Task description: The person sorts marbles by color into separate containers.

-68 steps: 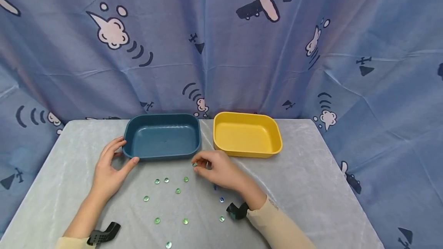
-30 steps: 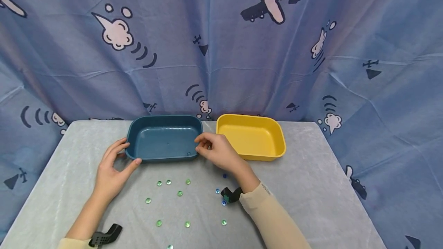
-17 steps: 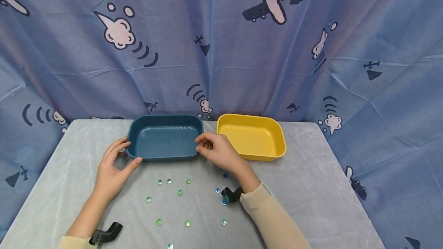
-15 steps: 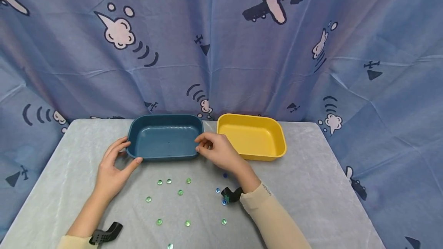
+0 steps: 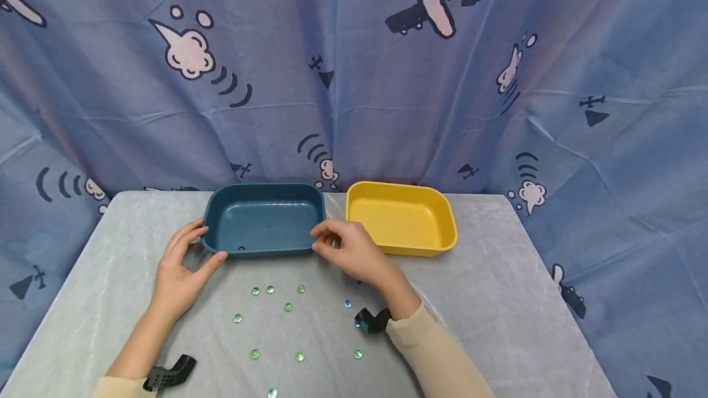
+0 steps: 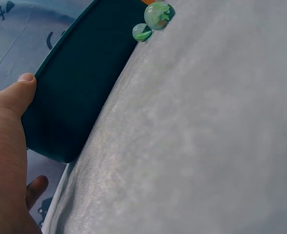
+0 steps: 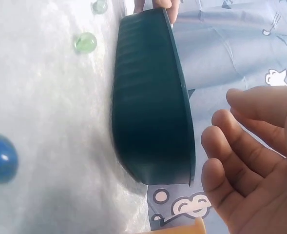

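My left hand holds the near left corner of a teal plastic box, thumb on its front rim and fingers along the left side. Inside that box, a small dark-looking marble lies against the near wall. At the box's right end my right hand hovers with loosely bent fingers; the right wrist view shows these fingers apart from the box and holding nothing. Several green glass marbles are scattered on the cloth in front. Blue marbles lie by the right forearm, one partly hidden behind the wrist camera.
A yellow plastic box with a bare floor stands right of the teal one, a narrow gap between them. Grey-white cloth covers the table. Behind it hangs a blue curtain printed with planes and clouds.
My right hand carried a pinched marble to the teal box's right end and let go. The marble rolled leftward inside. Just now that hand drew slightly back toward me; the left stayed.
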Demonstrator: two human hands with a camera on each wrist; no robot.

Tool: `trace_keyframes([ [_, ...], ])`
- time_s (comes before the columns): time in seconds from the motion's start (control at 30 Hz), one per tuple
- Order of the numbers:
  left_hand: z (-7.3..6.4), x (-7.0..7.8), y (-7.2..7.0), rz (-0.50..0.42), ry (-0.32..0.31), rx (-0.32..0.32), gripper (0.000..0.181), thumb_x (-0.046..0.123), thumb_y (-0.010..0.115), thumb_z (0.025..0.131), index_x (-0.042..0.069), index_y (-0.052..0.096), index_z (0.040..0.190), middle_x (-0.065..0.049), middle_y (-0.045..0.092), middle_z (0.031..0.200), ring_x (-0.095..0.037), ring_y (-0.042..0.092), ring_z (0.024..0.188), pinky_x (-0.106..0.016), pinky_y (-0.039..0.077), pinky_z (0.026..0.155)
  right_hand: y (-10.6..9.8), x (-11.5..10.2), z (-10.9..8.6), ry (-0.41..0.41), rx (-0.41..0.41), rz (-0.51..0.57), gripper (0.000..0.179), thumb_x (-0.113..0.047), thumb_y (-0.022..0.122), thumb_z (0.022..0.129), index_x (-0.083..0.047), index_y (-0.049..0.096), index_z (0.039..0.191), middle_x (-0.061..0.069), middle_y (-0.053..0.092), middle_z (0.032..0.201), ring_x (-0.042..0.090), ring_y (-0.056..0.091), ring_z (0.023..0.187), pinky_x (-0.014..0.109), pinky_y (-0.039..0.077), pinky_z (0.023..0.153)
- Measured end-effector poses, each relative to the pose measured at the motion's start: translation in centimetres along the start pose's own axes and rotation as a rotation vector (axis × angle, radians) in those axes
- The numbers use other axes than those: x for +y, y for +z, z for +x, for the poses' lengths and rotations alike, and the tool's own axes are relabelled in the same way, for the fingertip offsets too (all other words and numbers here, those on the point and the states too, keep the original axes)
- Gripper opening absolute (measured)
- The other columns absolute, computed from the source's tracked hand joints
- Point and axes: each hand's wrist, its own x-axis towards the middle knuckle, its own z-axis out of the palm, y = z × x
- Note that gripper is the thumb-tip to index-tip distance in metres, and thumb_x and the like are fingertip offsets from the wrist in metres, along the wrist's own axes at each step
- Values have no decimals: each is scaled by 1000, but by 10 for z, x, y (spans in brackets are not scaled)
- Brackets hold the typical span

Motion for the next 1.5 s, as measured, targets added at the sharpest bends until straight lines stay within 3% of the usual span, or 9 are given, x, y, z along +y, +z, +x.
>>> trace_keyframes([
  [0.23, 0, -1, 0, 3, -15, 0, 66, -9, 92, 81, -1, 68, 142, -14, 56, 159, -3, 48, 143, -12, 44, 105, 4, -4, -8, -14, -1, 16, 13, -9, 79, 101, -9, 79, 114, -6, 69, 91, 13, 63, 82, 27, 55, 70],
  [0.47, -1, -4, 1, -1, -1, -5, 70, -12, 93, 77, 0, 68, 142, -16, 56, 158, -2, 48, 143, -11, 43, 104, 13, -5, -17, -41, -53, 10, 11, -10, 79, 102, -11, 79, 113, -8, 69, 92, 11, 62, 83, 27, 56, 72],
  [0.63, -1, -3, 1, 5, -2, -6, 70, -11, 93, 78, 0, 68, 142, -15, 56, 159, -2, 48, 143, -11, 43, 104, 21, -2, -21, -42, -88, 11, 15, -10, 78, 102, -6, 79, 116, -8, 68, 92, 9, 62, 84, 26, 56, 73],
  [0.97, -1, -2, 1, 21, 6, 0, 67, -10, 92, 80, -3, 67, 142, -15, 56, 159, -2, 49, 143, -12, 43, 104, 34, 8, -21, -7, -202, 48, 17, -12, 77, 103, -5, 78, 119, -9, 68, 91, 7, 60, 81, 23, 56, 72],
  [1.5, 0, 1, 0, 36, 0, 6, 67, -9, 93, 79, -3, 68, 142, -16, 57, 158, -1, 50, 141, -12, 43, 103, 51, 18, -20, -5, -290, -29, 18, -11, 82, 100, -7, 79, 117, -11, 66, 83, 2, 61, 77, 19, 57, 74],
])
